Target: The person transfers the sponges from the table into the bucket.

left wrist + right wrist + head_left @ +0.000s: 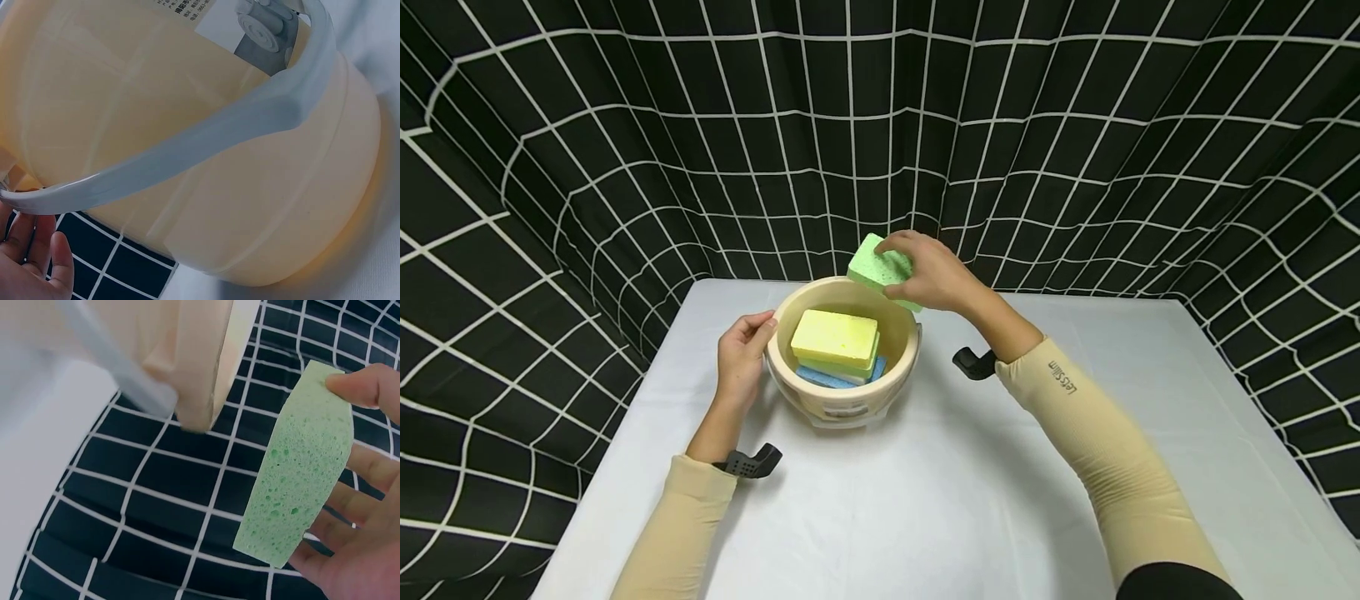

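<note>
A cream bucket (898,385) stands on the table with a stack inside: a yellow sponge (833,335) on top, greenish layers below it and a blue sponge (820,377) at the bottom. My right hand (934,273) pinches a pale green sponge (297,465) between thumb and fingers, held above the bucket's back right rim. At the bucket's left rim, my left hand (743,354) holds the edge with thumb and fingers. The left wrist view shows the bucket's side and its pale handle (206,140), with the left fingertips at the lower left.
A white cloth covers the table (880,517). A dark curtain with a white grid (880,142) hangs behind and along both sides. Black wrist mounts (752,461) sit on both forearms, over beige sleeves.
</note>
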`<move>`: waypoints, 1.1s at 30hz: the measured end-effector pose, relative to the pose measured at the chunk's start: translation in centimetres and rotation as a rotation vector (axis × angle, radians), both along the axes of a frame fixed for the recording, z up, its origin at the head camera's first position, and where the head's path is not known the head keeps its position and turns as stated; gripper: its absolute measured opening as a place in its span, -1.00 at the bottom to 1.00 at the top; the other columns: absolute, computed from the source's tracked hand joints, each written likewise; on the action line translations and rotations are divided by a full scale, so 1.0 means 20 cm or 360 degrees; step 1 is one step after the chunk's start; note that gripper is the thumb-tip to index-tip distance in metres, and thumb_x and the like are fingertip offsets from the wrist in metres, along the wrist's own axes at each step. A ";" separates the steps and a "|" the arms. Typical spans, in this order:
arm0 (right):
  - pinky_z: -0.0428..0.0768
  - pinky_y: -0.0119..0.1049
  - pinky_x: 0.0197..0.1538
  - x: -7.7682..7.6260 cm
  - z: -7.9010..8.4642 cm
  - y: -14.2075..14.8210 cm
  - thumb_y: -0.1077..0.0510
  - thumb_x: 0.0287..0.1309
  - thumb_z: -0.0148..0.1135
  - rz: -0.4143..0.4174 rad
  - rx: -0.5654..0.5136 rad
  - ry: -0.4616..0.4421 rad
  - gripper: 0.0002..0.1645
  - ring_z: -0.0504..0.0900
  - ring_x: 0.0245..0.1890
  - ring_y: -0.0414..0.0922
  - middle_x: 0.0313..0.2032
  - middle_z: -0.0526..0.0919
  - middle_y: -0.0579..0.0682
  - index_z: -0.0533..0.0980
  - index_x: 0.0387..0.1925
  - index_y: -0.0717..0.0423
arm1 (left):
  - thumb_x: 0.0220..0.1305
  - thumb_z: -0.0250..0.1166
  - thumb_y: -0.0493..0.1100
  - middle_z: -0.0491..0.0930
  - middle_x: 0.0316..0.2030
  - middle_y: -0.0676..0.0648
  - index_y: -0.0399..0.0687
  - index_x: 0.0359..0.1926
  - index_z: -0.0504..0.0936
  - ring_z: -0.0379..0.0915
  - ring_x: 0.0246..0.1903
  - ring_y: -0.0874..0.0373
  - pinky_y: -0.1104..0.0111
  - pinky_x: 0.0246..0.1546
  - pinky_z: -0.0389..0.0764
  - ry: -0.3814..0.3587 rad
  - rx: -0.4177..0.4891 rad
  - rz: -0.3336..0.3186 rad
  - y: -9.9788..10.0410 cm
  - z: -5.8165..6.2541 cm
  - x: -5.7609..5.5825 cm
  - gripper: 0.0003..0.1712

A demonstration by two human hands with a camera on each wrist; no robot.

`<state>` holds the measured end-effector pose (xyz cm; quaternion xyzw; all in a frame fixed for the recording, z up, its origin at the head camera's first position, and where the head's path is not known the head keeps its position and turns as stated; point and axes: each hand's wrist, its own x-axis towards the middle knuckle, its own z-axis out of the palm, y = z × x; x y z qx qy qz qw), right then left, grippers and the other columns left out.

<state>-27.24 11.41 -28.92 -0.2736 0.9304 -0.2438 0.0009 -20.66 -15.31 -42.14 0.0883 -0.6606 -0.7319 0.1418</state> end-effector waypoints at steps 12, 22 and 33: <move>0.43 -0.01 0.37 0.03 -0.02 -0.11 0.07 -0.04 0.39 0.0164 0.0052 -0.0025 -0.37 0.39 0.28 0.00 0.27 0.43 -0.01 0.52 0.16 -0.05 | 0.34 0.17 -0.31 0.60 -0.28 0.26 -0.44 0.04 0.53 0.54 -0.16 0.38 0.66 -0.08 0.63 0.0006 0.0002 0.0005 0.00 0.00 0.01 -0.69; 0.41 -0.06 0.39 0.05 -0.05 -0.16 0.09 -0.03 0.39 0.0309 0.0103 -0.0062 -0.38 0.38 0.30 -0.01 0.28 0.43 -0.03 0.51 0.16 -0.04 | 0.34 0.17 -0.32 0.60 -0.28 0.27 -0.45 0.04 0.52 0.54 -0.12 0.37 0.66 -0.04 0.62 0.0002 0.0010 -0.0006 0.00 0.00 0.02 -0.68; 0.40 -0.06 0.41 0.06 -0.08 -0.22 0.09 -0.01 0.39 0.0395 0.0155 -0.0081 -0.37 0.37 0.32 0.00 0.30 0.41 -0.02 0.50 0.17 -0.05 | 0.34 0.18 -0.33 0.61 -0.29 0.26 -0.44 0.03 0.53 0.54 -0.15 0.38 0.66 -0.08 0.63 0.0022 0.0010 -0.0003 0.00 0.00 0.01 -0.70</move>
